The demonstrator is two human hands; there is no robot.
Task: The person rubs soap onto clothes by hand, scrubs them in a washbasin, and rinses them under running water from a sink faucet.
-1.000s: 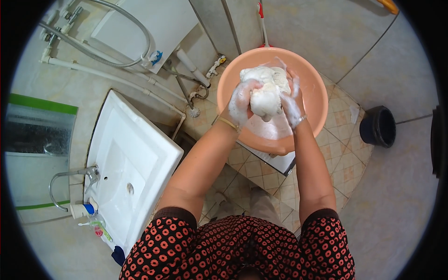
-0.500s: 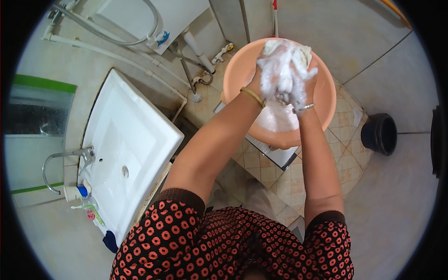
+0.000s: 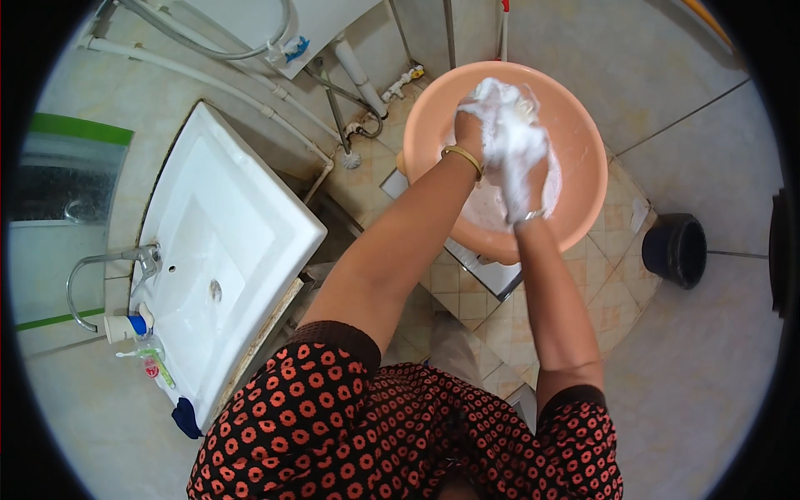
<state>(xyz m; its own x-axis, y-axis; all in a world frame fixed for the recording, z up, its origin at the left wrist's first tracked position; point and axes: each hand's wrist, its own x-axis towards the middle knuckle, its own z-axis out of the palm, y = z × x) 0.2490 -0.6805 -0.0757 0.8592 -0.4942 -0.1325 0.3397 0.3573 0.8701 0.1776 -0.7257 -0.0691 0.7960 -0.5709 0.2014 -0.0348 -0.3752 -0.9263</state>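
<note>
A peach-coloured plastic basin holds soapy, whitish water. Over the water, thick white suds cover a bunched off-white cloth; its outline is mostly lost in the foam. My left hand, with a yellowish bangle at the wrist, grips the cloth from the left. On the lower right, my right hand is closed against the same foamy bundle, smeared by motion, a silvery bracelet on its wrist. Foam hides most fingers of both hands.
Left stands a white washbasin with a curved tap, a cup and toothbrush on its edge. A black bucket is at the right wall. Pipes run along the left wall. Under the basin is a low stand.
My right hand has moved down and left across the suds, while my left hand has shifted slightly right. The foamy cloth is bunched differently. The whole view has shifted a little.
</note>
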